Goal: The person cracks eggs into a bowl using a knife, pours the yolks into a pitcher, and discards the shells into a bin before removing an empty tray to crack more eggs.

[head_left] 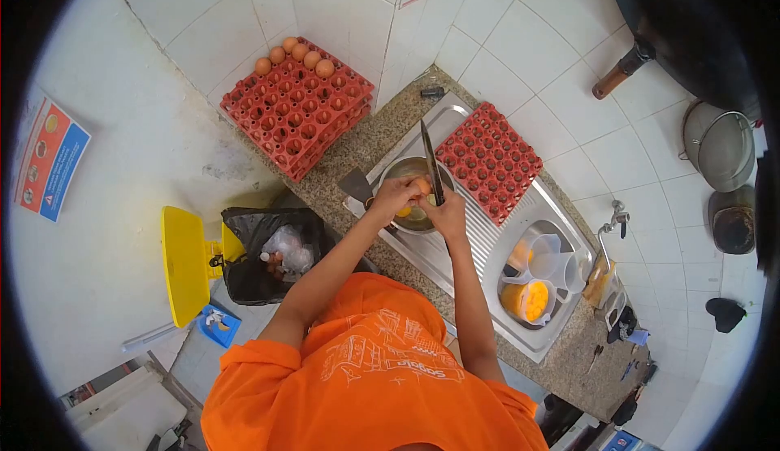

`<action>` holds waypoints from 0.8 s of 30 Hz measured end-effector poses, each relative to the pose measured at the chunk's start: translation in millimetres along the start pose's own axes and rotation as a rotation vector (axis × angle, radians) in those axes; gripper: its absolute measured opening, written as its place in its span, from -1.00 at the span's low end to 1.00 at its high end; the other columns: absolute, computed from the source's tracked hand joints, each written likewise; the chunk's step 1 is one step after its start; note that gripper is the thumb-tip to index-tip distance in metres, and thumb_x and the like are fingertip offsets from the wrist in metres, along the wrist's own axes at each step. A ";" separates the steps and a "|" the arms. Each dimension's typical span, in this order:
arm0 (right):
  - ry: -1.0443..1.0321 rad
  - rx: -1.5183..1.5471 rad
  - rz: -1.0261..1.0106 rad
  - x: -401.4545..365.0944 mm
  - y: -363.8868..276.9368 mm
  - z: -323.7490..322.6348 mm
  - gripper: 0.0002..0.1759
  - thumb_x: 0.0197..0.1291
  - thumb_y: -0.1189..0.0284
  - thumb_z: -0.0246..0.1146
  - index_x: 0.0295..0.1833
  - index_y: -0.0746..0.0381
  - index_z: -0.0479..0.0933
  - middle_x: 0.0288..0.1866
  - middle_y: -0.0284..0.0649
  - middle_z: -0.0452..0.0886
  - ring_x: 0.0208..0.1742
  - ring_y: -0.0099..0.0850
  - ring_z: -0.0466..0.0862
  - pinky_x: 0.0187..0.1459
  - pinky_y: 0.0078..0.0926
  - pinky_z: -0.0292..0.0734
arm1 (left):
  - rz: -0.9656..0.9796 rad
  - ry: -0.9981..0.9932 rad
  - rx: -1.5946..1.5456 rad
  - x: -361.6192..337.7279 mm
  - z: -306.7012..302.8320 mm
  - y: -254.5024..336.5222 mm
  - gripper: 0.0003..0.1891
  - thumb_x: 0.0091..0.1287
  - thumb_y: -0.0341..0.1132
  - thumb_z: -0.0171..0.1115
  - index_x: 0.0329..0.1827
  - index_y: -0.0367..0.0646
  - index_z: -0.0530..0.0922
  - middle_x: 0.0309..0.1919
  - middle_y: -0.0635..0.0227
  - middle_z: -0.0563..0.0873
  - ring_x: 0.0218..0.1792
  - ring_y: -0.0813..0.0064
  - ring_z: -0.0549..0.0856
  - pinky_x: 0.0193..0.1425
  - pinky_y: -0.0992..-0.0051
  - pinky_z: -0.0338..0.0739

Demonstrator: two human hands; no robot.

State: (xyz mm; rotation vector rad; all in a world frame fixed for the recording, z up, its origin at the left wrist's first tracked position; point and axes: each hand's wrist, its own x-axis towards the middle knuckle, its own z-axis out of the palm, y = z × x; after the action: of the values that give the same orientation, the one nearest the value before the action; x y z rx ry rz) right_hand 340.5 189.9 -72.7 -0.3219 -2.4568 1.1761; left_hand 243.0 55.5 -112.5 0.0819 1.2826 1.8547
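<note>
Over a metal bowl (396, 171) on the sink's drainboard, both of my hands are close together at a brown egg (422, 184) that looks cracked apart. My left hand (393, 197) has its fingers closed around the brown shell. In my right hand (448, 214) is a knife (431, 154), its dark blade pointing up and away; the fingers also touch a pale piece of shell (431, 199). Yellow yolk (404, 211) and clear liquid show inside the bowl, partly behind my hands.
Stacked red egg trays (296, 114) hold several eggs at the back left. Another red tray (489, 162) lies right of the bowl. In the sink basin stand containers, one with yolks (535, 301). An open yellow-lidded bin (185, 264) is at left; a wok (691, 36) hangs upper right.
</note>
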 end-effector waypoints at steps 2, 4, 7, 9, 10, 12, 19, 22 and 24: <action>-0.033 -0.010 0.048 3.4 -7.1 -3.6 -0.43 0.12 0.34 0.53 0.24 0.30 0.62 -0.15 0.08 0.79 -0.10 -0.03 0.82 -0.06 -0.20 0.67 | 0.033 -0.028 0.114 8.9 -6.3 -3.3 -0.52 0.38 -0.39 0.32 0.37 -0.33 0.60 0.00 0.24 0.79 -0.01 0.51 0.77 0.15 0.51 0.66; -0.067 -0.020 0.099 4.9 -11.2 -2.6 -0.39 0.08 0.36 0.56 0.26 0.29 0.63 -0.09 0.05 0.81 -0.02 -0.13 0.85 0.04 -0.23 0.67 | 0.062 -0.055 0.227 6.7 -4.1 2.4 -0.50 0.36 -0.38 0.35 0.37 -0.31 0.62 0.00 0.26 0.80 -0.02 0.55 0.76 0.12 0.55 0.64; -0.029 -0.097 0.084 6.2 -13.1 0.7 -0.39 0.06 0.39 0.54 0.28 0.25 0.63 -0.07 0.06 0.79 -0.02 -0.18 0.85 0.01 -0.26 0.68 | 0.321 0.036 0.517 0.5 3.4 14.7 -0.47 0.30 -0.40 0.38 0.37 -0.30 0.63 0.00 0.28 0.83 -0.04 0.56 0.77 0.09 0.54 0.61; -0.023 -0.053 0.117 4.9 -9.2 0.6 -0.40 0.08 0.44 0.51 0.30 0.21 0.63 -0.04 0.09 0.77 -0.01 -0.18 0.84 -0.01 -0.29 0.67 | 0.312 -0.044 0.698 1.8 3.0 24.0 -0.42 0.26 -0.44 0.39 0.40 -0.30 0.60 0.05 0.24 0.83 -0.02 0.55 0.76 0.12 0.50 0.62; -0.021 -0.052 0.118 4.9 -3.3 1.3 -0.40 0.08 0.44 0.51 0.30 0.21 0.63 -0.04 0.09 0.77 -0.01 -0.18 0.84 -0.01 -0.29 0.67 | 0.311 -0.045 0.699 3.0 1.9 25.5 -0.42 0.26 -0.44 0.39 0.40 -0.30 0.60 0.05 0.24 0.83 -0.02 0.55 0.76 0.12 0.50 0.62; 0.077 -0.027 0.012 8.7 4.7 -0.4 -0.41 0.12 0.48 0.44 0.33 0.19 0.59 -0.02 0.10 0.77 0.02 0.04 0.80 -0.01 -0.20 0.70 | 0.543 -0.166 0.739 5.0 -1.0 27.4 -0.36 0.22 -0.49 0.41 0.44 -0.29 0.56 0.09 0.19 0.80 0.06 0.58 0.74 0.14 0.44 0.63; 0.031 -0.139 -0.262 21.7 -0.3 -27.0 -0.42 0.18 0.57 0.41 0.36 0.23 0.57 0.17 0.10 0.74 0.23 0.02 0.73 0.18 -0.24 0.66 | 0.994 -0.147 0.989 8.8 -4.4 37.0 -0.34 0.21 -0.54 0.46 0.44 -0.32 0.51 0.16 0.09 0.74 0.08 0.31 0.77 0.16 0.35 0.66; 0.153 -0.108 -0.251 22.6 -0.8 -10.5 -0.54 0.34 0.44 0.43 0.31 0.27 0.59 -0.20 -0.16 0.80 -0.39 -0.33 0.77 -0.24 -0.38 0.69 | 0.697 -0.159 0.698 3.2 -4.1 38.5 -0.44 0.31 -0.56 0.41 0.42 -0.29 0.54 0.16 0.22 0.73 0.16 0.52 0.70 0.24 0.45 0.65; 0.010 0.261 0.236 18.5 1.2 -0.5 -0.51 0.36 0.35 0.45 0.30 0.34 0.56 0.02 -0.07 0.82 0.00 -0.30 0.80 0.06 -0.31 0.66 | 0.444 -0.163 0.413 2.4 -13.1 35.4 -0.44 0.32 -0.45 0.50 0.40 -0.25 0.57 0.16 0.30 0.72 0.15 0.52 0.69 0.24 0.41 0.66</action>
State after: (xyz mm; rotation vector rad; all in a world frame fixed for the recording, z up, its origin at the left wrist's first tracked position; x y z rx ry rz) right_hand 324.2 197.8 -68.7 -0.5490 -2.2665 1.5684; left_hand 213.8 43.8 -91.7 0.7773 1.6038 1.8588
